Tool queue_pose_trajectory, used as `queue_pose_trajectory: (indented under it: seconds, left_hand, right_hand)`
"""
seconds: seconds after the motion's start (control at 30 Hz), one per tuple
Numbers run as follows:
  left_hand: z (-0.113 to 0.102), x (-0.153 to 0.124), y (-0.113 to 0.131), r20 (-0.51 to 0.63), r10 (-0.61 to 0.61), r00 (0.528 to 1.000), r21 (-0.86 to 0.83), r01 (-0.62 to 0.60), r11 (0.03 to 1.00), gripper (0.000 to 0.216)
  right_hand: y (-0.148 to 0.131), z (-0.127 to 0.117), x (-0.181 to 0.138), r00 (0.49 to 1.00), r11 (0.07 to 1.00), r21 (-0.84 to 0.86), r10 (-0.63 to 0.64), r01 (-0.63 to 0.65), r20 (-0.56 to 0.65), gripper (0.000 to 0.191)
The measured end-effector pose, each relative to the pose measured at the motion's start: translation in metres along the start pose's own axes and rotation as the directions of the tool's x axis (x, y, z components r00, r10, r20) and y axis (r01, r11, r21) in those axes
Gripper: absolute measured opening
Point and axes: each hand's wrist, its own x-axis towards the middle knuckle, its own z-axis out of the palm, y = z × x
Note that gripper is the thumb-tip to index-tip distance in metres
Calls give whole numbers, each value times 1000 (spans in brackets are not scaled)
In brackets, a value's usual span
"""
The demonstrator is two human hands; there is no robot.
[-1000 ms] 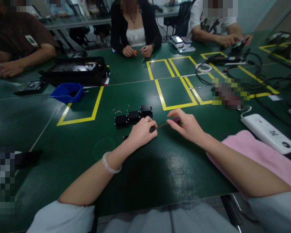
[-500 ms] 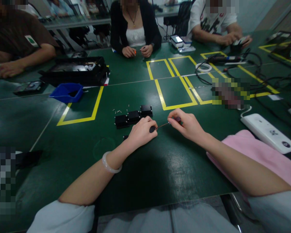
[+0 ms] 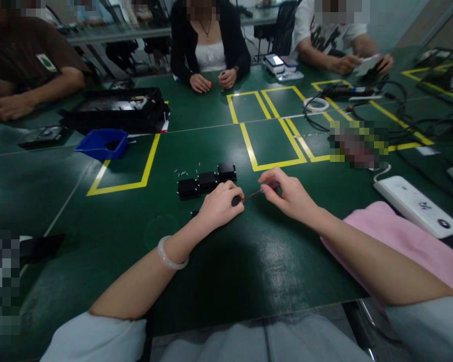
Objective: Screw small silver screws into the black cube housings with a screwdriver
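- One green table [image 3: 287, 276] carries every item; bearings are read from the left hand [image 3: 222, 203], with 12 straight ahead.
- Pink cloth [image 3: 381, 229] at 3 o'clock, partly under the right forearm; presumably set aside, off the working spot.
- White power strip [image 3: 417, 206], farther out at 3 o'clock, just beyond the cloth.
- Blue bin [image 3: 101, 143] at 10 o'clock, well apart from both hands.
- Left hand: fingers curled, gripping a black round piece [image 3: 236, 201] near the tabletop, apparently to anchor it.
- Right hand [image 3: 290, 193] at 3 o'clock: thumb and forefinger narrowed on a dark purplish piece [image 3: 274, 184], mostly hidden.
- Three black blocks [image 3: 207, 180] in a slanting row at 11 o'clock, likely kept within reach.
- Thin reddish strand [image 3: 252, 195] spanning the hands, nearly straight, suggesting light tension; wire or shaft, cannot tell.
- Small screws [image 3: 181, 174] loose at 10 o'clock, probably grouped against loss.
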Motion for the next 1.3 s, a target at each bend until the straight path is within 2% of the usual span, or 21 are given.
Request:
queue_pose_trajectory:
  seconds: [0.2,0.3,0.37,0.77,0.93,1.13,1.3]
  left_hand:
    - [0,0,0,1,-2,1000,-8,2,1000,20]
    - [0,0,0,2,6,1000,-8,-6,1000,19]
    - [0,0,0,5,9,1000,-5,-9,1000,19]
    - [0,1,1,2,-5,1000,2,5,1000,20]
    - [-1,1,1,10,-12,1000,0,12,1000,20]
    - [1,1,0,-3,-6,1000,1,6,1000,20]
    - [1,1,0,-5,-4,1000,-6,4,1000,20]
  right_hand:
    - [0,-1,1,1000,1000,21,17,-18,13,15]
    - [0,0,1,999,999,15,35,-35,3,10]
    - [0,0,1,999,999,13,40,-40,-5,16]
    - [-2,0,0,1000,1000,-11,23,-23,-3,16]
    - [-2,-1,0,999,999,-22,40,-39,33,16]
    - [-3,0,0,1000,1000,-6,25,-25,-2,17]
    - [-3,-2,1,998,998,-6,58,-58,37,17]
